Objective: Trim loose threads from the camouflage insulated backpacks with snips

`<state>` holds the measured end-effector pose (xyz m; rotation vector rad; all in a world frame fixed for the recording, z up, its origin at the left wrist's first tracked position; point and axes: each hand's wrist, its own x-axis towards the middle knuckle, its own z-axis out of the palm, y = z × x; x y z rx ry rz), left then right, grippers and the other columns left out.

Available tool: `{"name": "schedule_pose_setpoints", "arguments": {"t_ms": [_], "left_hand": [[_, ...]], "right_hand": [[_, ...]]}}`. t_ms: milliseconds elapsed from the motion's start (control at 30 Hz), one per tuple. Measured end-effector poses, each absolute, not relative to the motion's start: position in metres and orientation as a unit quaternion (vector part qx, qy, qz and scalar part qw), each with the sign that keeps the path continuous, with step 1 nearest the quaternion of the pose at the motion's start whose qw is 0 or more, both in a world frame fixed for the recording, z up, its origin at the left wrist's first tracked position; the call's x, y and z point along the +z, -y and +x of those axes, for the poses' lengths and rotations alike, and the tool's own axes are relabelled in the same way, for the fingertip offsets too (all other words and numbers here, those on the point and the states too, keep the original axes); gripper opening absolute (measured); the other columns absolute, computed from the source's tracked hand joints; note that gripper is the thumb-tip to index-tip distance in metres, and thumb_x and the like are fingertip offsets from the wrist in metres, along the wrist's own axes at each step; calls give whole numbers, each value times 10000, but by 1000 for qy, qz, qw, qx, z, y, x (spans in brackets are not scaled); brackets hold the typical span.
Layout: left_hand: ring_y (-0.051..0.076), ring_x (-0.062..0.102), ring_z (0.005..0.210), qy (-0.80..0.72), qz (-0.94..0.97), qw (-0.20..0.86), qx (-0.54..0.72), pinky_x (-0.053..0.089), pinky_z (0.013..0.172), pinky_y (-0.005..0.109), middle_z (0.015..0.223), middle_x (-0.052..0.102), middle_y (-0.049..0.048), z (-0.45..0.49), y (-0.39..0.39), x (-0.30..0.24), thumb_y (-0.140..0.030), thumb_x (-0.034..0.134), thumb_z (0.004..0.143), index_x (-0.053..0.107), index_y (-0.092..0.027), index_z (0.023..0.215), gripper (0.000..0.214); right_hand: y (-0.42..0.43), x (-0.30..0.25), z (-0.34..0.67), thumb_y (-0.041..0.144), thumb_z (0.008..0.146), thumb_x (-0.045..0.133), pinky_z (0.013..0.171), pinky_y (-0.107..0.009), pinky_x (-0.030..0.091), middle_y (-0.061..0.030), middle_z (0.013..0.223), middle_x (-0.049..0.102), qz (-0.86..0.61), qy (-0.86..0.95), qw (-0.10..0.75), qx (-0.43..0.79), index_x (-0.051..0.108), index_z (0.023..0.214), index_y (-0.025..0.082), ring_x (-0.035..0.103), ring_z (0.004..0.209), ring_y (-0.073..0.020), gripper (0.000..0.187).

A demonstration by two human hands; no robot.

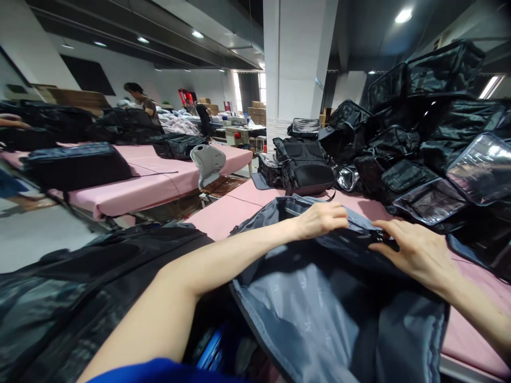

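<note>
A large black bag (319, 308) with a grey-blue printed lining lies opened in front of me, its inside facing up toward me. My left hand (324, 219) reaches across to its far edge, fingers curled closed on the fabric there. At the same edge, farther right, my right hand (419, 247) has thumb and fingers on either side of a dark strip of the bag. What lies under the left fingers is hidden. A dark camouflage-patterned bag (80, 298) lies to the left of my left forearm.
Beneath the bags is a pink-covered table (221, 215). A tall pile of black bags (411, 143) rises at the right. Another pink table (171, 178) holds more bags, with a grey chair (207, 162) beside it. A white pillar (297, 69) and a person (143, 103) stand farther back.
</note>
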<state>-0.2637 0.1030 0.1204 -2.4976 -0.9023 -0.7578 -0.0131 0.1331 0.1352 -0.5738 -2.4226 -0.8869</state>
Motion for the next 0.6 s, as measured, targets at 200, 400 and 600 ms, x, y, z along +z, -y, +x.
{"name": "schedule_pose_setpoints", "arguments": {"t_ms": [200, 400, 600], "left_hand": [[118, 548, 755, 242, -889, 302, -244, 405, 652, 239, 844, 625, 66, -265, -100, 109, -146, 408, 903, 602, -155, 878, 196], [136, 543, 785, 335, -871, 302, -196, 392, 579, 215, 860, 598, 55, -253, -102, 117, -140, 358, 918, 597, -147, 896, 240], [151, 530, 647, 332, -856, 378, -119, 319, 448, 229, 737, 575, 76, -244, -102, 121, -56, 301, 880, 543, -117, 736, 289]], "right_hand": [[-126, 130, -13, 40, 824, 386, 603, -272, 356, -39, 836, 645, -111, 883, 223, -398, 655, 908, 192, 552, 637, -134, 320], [-129, 128, -12, 43, 835, 368, 603, -264, 367, -47, 843, 660, -96, 879, 242, -398, 671, 856, 178, 562, 622, -122, 332], [-135, 125, -10, 110, 829, 438, 528, -245, 353, -10, 874, 668, -174, 909, 253, -280, 668, 926, 239, 598, 667, -125, 281]]}}
